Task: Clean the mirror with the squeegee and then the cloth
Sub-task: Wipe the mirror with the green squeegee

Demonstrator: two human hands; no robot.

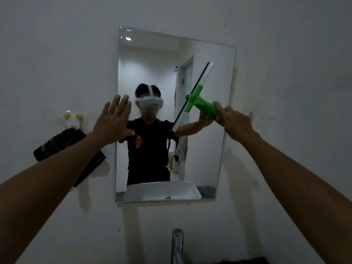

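Observation:
A frameless rectangular mirror (205, 159) hangs on the white wall ahead. My right hand (235, 121) grips the green handle of a squeegee (202, 104); its long black-and-white blade lies slanted against the right half of the glass, top end up right. My left hand (114, 119) is flat with fingers spread, pressing at the mirror's left edge. A dark cloth (62, 147) hangs on the wall left of the mirror, below a small hook. The glass reflects a person wearing a headset.
A pale yellow-and-white wall hook (73, 120) holds the dark cloth. A chrome tap (177, 244) rises at the bottom centre, below the mirror. A small hook (251, 116) sits on the wall right of the mirror. The sink shows only as a reflection.

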